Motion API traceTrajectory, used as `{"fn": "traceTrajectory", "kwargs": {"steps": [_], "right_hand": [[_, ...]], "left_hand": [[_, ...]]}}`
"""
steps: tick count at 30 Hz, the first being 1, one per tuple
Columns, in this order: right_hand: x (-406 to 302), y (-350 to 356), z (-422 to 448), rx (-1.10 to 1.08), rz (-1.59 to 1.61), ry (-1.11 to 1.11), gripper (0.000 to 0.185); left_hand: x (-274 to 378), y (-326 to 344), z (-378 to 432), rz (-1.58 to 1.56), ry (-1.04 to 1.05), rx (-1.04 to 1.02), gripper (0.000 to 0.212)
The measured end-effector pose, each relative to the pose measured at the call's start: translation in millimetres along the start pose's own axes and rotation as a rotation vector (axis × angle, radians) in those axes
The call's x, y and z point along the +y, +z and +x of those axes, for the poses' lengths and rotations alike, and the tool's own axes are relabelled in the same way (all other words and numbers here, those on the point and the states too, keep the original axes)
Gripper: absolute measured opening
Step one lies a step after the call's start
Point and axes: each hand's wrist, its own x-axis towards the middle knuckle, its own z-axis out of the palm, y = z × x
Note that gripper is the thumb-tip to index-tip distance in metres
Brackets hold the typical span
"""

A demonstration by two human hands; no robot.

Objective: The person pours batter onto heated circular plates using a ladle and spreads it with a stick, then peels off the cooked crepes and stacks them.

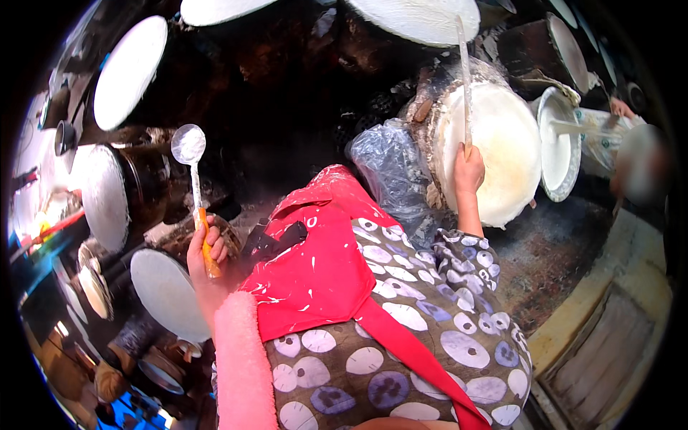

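My left hand (208,247) is closed on the orange handle of a ladle (189,145), whose round bowl is coated with a white substance. My right hand (468,171) grips a long, thin, flat stick (464,70) pointing away from me. That hand and the stick's lower part are over a large round white surface (505,145) on a crusted, drum-like vessel; whether they touch it, I cannot tell. The stick's far tip overlaps another white disc (424,19) at the top. A red apron (317,269) with white splashes covers my front.
Clear plastic sheeting (389,156) lies left of the drum-like vessel. A rimmed basin (559,145) with white contents stands to its right, near another person's hand (621,107). More white discs (131,72) are at the left, some on dark vessels. A wooden panel (602,355) is at lower right.
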Motion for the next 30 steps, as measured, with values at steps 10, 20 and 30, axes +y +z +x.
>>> {"fn": "traceTrajectory", "kwargs": {"steps": [10,20,30], "right_hand": [[2,16,26,-0.004,0.025,-0.022,0.031],[-165,97,3,-0.634,0.356,-0.679,0.033],[-360,100,-179,-0.816,0.369,-1.876,0.019]], "left_hand": [[-37,-27,-27,-0.180,0.110,0.022,0.028],[-68,-10,-41,-0.218,0.455,0.093,0.026],[-180,-89,-153,-0.570,0.953,0.364,0.023]]}}
